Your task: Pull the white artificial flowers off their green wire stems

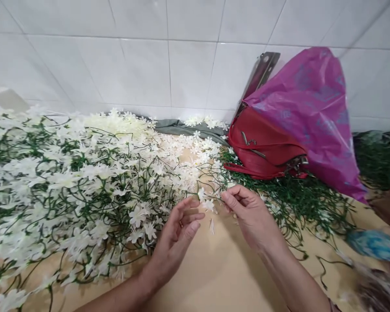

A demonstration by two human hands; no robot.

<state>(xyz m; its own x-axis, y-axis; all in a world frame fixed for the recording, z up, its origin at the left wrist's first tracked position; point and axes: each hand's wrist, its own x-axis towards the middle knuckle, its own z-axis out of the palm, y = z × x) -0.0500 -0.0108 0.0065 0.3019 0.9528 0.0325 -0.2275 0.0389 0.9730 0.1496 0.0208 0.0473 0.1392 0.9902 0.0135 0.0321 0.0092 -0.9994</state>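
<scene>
My right hand (251,216) pinches the thin green stem of an artificial flower sprig (209,205) between thumb and fingers. White petals on the sprig hang between my two hands. My left hand (180,234) is just left of these blossoms, its fingers curved and thumb apart, with nothing visibly gripped. Below the sprig, a small bunch of white stamens (212,226) shows over the tabletop. A large heap of white artificial flowers on green stems (94,186) spreads beside my left hand. Loose white blossoms (195,151) are scattered beyond both hands.
A red handbag (263,143) and a purple plastic bag (315,112) lean by the tiled wall (195,73). Green stems (299,199) are piled in front of them. A blue patterned item (375,243) lies at the right of the tan table (211,277).
</scene>
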